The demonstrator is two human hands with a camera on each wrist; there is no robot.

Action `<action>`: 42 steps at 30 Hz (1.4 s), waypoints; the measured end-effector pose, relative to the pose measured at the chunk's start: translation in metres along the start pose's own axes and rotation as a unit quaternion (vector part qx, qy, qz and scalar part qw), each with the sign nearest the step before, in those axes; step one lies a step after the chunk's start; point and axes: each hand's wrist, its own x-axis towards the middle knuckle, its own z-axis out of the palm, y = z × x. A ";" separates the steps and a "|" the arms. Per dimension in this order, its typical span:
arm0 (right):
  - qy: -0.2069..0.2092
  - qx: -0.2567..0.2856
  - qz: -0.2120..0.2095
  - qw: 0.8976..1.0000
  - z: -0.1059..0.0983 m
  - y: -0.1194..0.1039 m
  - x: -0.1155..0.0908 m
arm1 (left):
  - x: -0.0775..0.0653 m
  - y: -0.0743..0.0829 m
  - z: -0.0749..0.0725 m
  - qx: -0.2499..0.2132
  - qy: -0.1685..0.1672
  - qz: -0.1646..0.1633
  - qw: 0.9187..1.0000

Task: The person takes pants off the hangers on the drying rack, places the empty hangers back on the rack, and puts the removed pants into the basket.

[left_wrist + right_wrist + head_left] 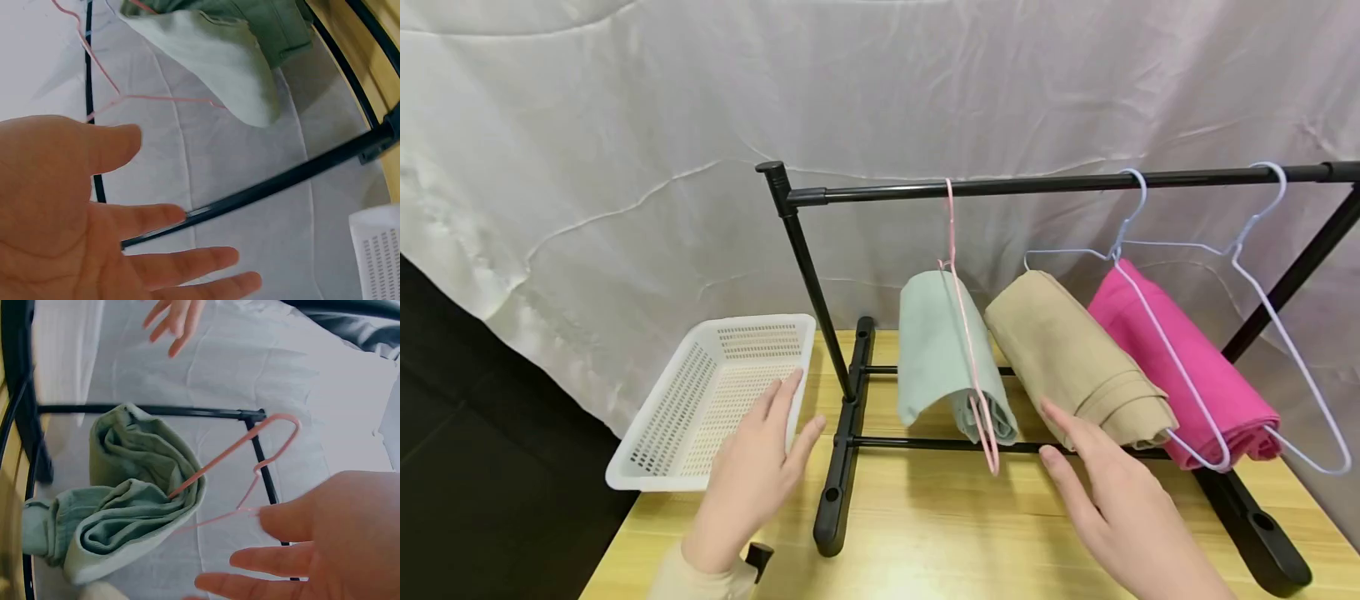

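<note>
My left hand (754, 467) hovers over the near right side of a white perforated basket (625, 475), fingers spread and holding nothing. To the right, my right hand (1120, 508) hangs just in front of the rack's lower bar, its fingers extended near the folded tan garment (1067, 358). A pale green folded garment (936, 342) hangs over a pink hanger (964, 317); in the right wrist view its layered folds (137, 487) show. Beyond the tan one, a bright pink garment (1180, 358) hangs on a lavender hanger (1277, 283). Neither palm touches any cloth.
A black garment rack (1037, 185) stands on the wooden table (940, 517), with its left foot (842, 467) beside the basket. Another lavender hanger (1157, 333) bears the tan garment. Behind everything falls a pale curtain (880, 92). Dark floor (475, 467) lies at the left.
</note>
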 end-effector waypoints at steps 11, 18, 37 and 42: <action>-0.006 0.091 0.022 0.996 -0.004 -0.013 0.020 | 0.066 -0.038 0.003 -0.228 -0.026 -0.024 0.973; -0.063 0.240 0.002 0.969 0.000 -0.016 0.040 | 0.101 -0.039 -0.003 -0.302 -0.013 -0.043 0.952; -0.072 0.290 0.050 0.953 0.038 -0.042 0.095 | 0.181 -0.006 0.011 -0.396 0.106 0.019 0.912; -0.084 0.346 0.064 0.932 0.043 -0.040 0.096 | 0.189 -0.003 0.018 -0.454 0.104 0.036 0.884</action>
